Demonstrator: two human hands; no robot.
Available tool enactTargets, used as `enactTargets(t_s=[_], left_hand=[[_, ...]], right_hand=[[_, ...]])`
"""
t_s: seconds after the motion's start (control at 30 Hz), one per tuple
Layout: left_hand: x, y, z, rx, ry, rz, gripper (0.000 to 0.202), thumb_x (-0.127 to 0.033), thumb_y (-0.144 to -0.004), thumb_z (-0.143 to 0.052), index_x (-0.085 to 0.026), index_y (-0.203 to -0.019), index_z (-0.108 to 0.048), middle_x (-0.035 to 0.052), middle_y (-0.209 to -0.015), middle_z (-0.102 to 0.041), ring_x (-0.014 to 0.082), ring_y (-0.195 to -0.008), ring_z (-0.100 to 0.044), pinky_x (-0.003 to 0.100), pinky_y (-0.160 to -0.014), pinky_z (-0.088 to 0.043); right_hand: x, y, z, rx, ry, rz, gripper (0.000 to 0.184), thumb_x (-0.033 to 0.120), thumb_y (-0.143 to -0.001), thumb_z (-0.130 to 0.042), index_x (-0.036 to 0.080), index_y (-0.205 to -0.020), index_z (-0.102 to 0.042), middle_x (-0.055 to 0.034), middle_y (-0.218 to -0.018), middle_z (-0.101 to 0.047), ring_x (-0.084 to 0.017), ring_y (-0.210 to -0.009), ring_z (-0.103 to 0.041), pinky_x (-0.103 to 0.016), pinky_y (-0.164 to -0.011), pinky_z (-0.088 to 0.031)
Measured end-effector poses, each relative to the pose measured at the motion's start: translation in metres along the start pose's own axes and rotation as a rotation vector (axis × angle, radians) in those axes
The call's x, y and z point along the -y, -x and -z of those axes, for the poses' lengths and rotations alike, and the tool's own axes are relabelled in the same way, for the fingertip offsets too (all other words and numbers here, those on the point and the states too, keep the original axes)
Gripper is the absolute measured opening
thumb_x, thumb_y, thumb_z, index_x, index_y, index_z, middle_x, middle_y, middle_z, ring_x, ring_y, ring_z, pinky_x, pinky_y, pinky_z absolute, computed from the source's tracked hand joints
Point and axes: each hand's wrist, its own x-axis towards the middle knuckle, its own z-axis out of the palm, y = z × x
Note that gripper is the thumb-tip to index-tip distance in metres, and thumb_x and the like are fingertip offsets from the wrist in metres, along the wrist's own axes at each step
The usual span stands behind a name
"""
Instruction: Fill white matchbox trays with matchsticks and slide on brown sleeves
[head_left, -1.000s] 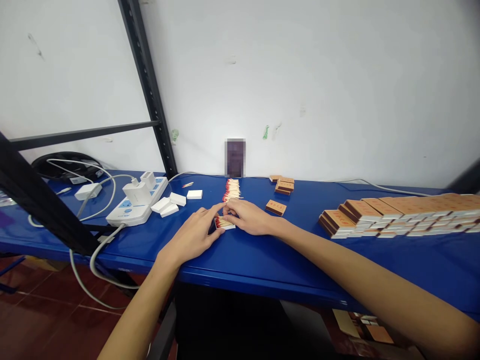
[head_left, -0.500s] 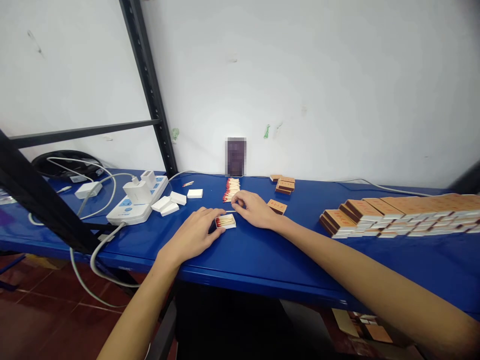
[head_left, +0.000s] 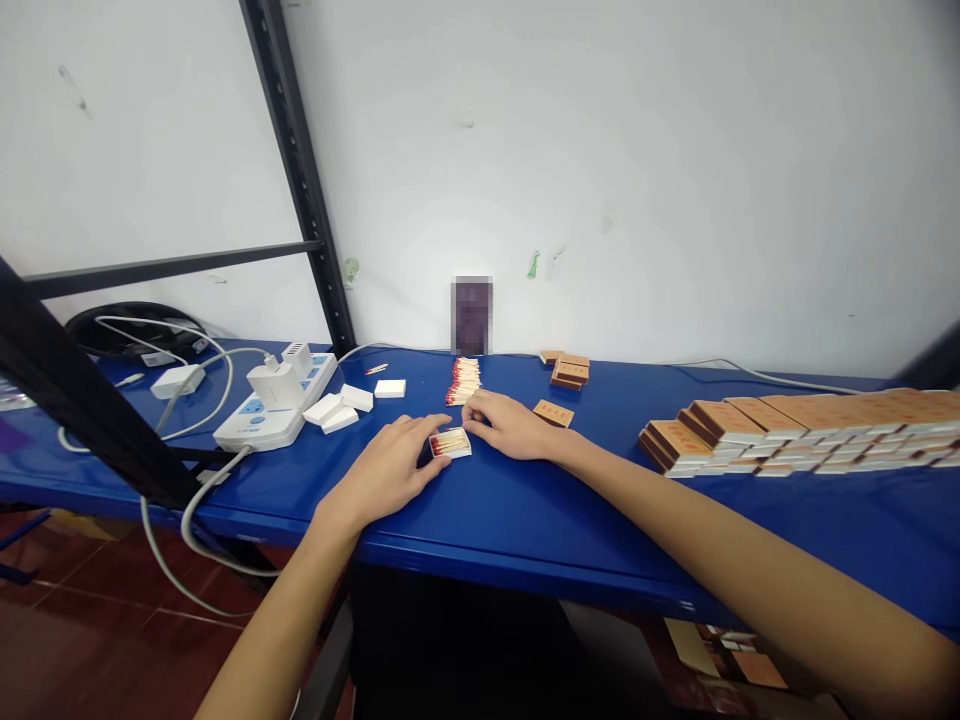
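A small white matchbox tray (head_left: 460,452) lies on the blue table with a row of red-headed matches (head_left: 448,441) in it. My left hand (head_left: 394,455) steadies it, thumb at the near side and fingers at the far side. At the tray's right end is my right hand (head_left: 499,425), palm down, fingers bent together; whatever is in its fingertips is hidden. Just beyond that hand lies a pile of loose matches (head_left: 465,380), heads mostly to the left. An orange matchbox sleeve (head_left: 555,412) rests beside my right wrist.
White trays (head_left: 341,410) lie at the left, near a power strip (head_left: 281,415) with cables. A few matchboxes (head_left: 571,370) are stacked behind. Long rows of matchboxes (head_left: 795,425) fill the right. A black rack post (head_left: 300,170) rises at left; a pixelated dark panel (head_left: 472,318) leans on the wall.
My right hand has come slightly down toward the tray's right end. The single match seen just beyond the tray before no longer shows there. My left hand and the tray stay put.
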Motion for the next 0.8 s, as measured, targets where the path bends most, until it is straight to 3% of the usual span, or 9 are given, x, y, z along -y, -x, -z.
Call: enactTargets(t_s=[0.13,0.23,0.37,0.5,0.63,0.8], left_hand=[[0.001,0.000,-0.001,0.009,0.003,0.040,0.051,-0.037,-0.095,-0.050,-0.025,-0.142,-0.038,0.0087,-0.117,-0.062,0.0272,-0.105,-0.057,0.042,-0.089,-0.046],[0.001,0.000,-0.002,-0.011,0.020,0.048,0.055,-0.037,-0.095,-0.050,-0.026,-0.145,-0.032,0.0080,-0.115,-0.063,0.0268,-0.104,-0.058,0.042,-0.089,-0.046],[0.000,-0.001,0.000,-0.003,0.019,-0.005,0.034,-0.034,-0.095,-0.049,-0.023,-0.127,-0.050,0.0058,-0.113,-0.064,0.0254,-0.100,-0.057,0.040,-0.087,-0.046],[0.000,-0.002,0.000,0.004,-0.024,-0.037,0.025,-0.032,-0.095,-0.049,-0.021,-0.116,-0.057,0.0054,-0.111,-0.064,0.0249,-0.101,-0.057,0.039,-0.089,-0.045],[0.001,-0.002,0.000,0.003,-0.025,-0.038,0.024,-0.032,-0.095,-0.050,-0.021,-0.113,-0.059,0.0051,-0.108,-0.065,0.0241,-0.100,-0.057,0.038,-0.089,-0.045],[0.001,-0.001,-0.001,0.002,-0.020,-0.035,0.024,-0.032,-0.095,-0.049,-0.021,-0.114,-0.059,0.0049,-0.109,-0.064,0.0239,-0.101,-0.056,0.038,-0.089,-0.045]], right_hand=[[0.008,0.001,0.003,-0.060,-0.044,0.015,0.011,0.023,-0.095,-0.044,0.019,-0.091,-0.052,-0.0026,-0.087,-0.055,-0.015,-0.078,-0.048,-0.027,-0.073,-0.037],[0.016,0.002,0.001,-0.025,-0.109,0.053,0.012,0.025,-0.095,-0.044,0.019,-0.087,-0.051,-0.0005,-0.080,-0.054,-0.014,-0.073,-0.047,-0.026,-0.069,-0.036],[0.022,0.001,-0.003,0.013,-0.169,0.037,0.015,0.028,-0.093,-0.048,0.019,-0.083,-0.054,0.0030,-0.069,-0.051,-0.012,-0.063,-0.045,-0.024,-0.061,-0.033],[0.015,-0.003,-0.003,-0.141,-0.115,-0.121,0.020,0.028,-0.095,-0.044,0.018,-0.083,-0.056,0.0026,-0.066,-0.053,-0.011,-0.060,-0.046,-0.024,-0.060,-0.031],[0.002,-0.006,-0.002,-0.187,0.102,-0.262,0.011,0.022,-0.093,-0.046,0.017,-0.093,-0.056,-0.0017,-0.076,-0.060,-0.014,-0.066,-0.051,-0.025,-0.061,-0.029],[-0.007,-0.007,-0.006,-0.122,0.237,-0.203,0.018,0.025,-0.095,-0.046,0.019,-0.108,-0.056,-0.0081,-0.104,-0.063,-0.019,-0.088,-0.058,-0.027,-0.069,-0.036]])
